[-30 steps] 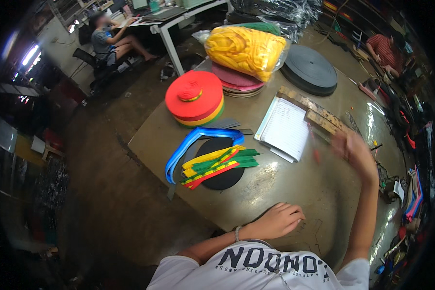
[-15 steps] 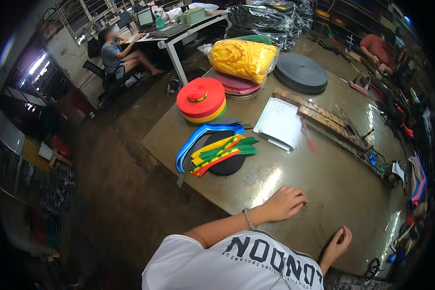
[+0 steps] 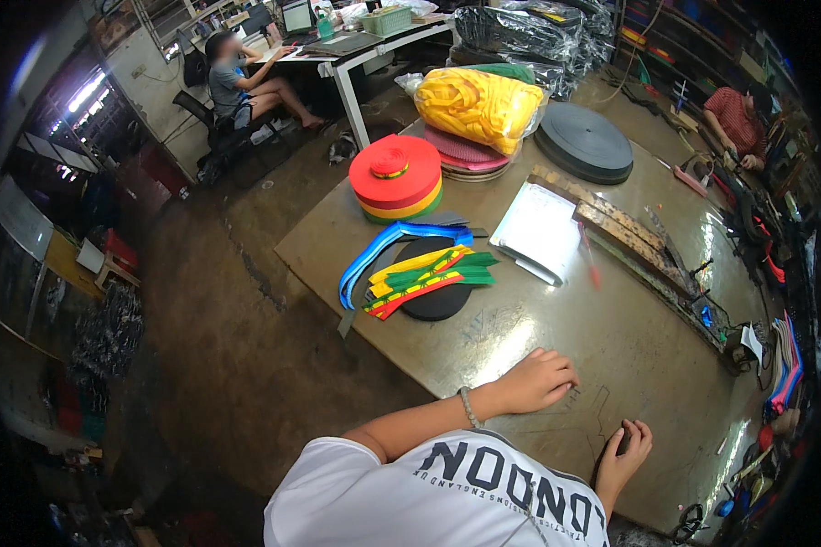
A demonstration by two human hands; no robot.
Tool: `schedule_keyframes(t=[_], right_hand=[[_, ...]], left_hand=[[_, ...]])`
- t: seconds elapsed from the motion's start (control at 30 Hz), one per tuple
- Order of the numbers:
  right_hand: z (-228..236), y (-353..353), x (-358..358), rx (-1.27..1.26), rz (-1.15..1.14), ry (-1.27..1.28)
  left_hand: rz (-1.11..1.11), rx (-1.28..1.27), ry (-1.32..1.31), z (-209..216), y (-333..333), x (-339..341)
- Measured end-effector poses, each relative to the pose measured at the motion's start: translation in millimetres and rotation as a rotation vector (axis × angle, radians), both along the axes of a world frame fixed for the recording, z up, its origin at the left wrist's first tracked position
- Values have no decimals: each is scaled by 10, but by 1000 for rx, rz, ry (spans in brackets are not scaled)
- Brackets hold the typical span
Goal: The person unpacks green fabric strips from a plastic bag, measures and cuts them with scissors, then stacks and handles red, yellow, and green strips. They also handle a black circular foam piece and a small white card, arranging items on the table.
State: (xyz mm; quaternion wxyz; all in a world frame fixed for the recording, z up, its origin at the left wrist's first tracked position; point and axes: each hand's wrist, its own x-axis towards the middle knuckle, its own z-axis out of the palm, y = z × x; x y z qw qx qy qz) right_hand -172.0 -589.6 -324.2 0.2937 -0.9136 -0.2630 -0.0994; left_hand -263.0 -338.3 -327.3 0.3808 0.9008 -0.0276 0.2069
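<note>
My left hand rests palm down on the worn table, its fingers loosely bent and nothing seen in them. Closer to my body, my right hand lies on the tabletop with curved fingers and the thumb apart; the dark gap between them looks like shadow. Beyond my left hand sits a black webbing roll. Across it lie cut strips in yellow, green and red, beside a bent bundle of blue straps. An open notebook lies farther off, with a red pen at its right.
At the back stand a red, yellow and green webbing roll, a bag of yellow strapping and a grey roll. A long worn rail crosses the right side. One person sits far left, another far right.
The view has shifted slightly, so the table things sit a little farther right. My right hand has moved a little left, with its fingers turned more over the tabletop. My left hand stays put.
</note>
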Motion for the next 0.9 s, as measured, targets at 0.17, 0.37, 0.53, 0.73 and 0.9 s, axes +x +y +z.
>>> schedule_keyframes(t=[0.17,0.37,0.53,0.73,0.9], right_hand=[[10,17,-22,-13,-22,3],[28,13,-21,-53,-10,15],[39,14,-25,-47,7,25],[55,32,-44,-58,-11,25],[53,32,-45,-68,-4,4]], left_hand=[[-26,60,6,40,-22,-7],[-27,67,0,40,-42,-22],[-16,13,-11,19,-36,-16],[-25,38,24,26,-32,-6],[-17,49,-4,46,-41,-11]])
